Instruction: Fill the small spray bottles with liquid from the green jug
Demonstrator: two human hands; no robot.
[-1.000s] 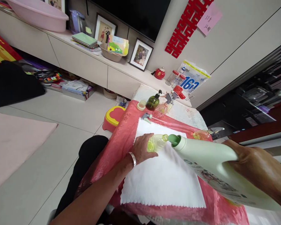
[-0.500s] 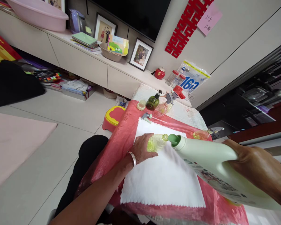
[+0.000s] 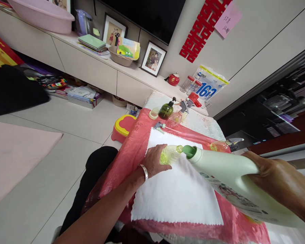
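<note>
My left hand (image 3: 155, 160) is wrapped round a clear spray bottle without its top (image 3: 173, 154), with yellow-green liquid low inside. The bottle is over a white cloth (image 3: 176, 200). My right hand (image 3: 271, 176) grips the handle of a big pale green detergent jug (image 3: 226, 166), tipped so that its green spout meets the bottle's open neck. Whether liquid is flowing is too small to tell. A grey spray trigger head (image 3: 159, 126) with a clear dip tube lies at the cloth's far edge. Nearby stands a cream cap (image 3: 154, 114).
A dark green pump bottle (image 3: 166, 110) and a clear spray bottle (image 3: 175, 118) stand at the table's far end. Another spray bottle (image 3: 218, 146) lies beyond the jug. Red plastic (image 3: 117, 169) covers the table. A yellow-and-red stool (image 3: 124, 127) stands to the left.
</note>
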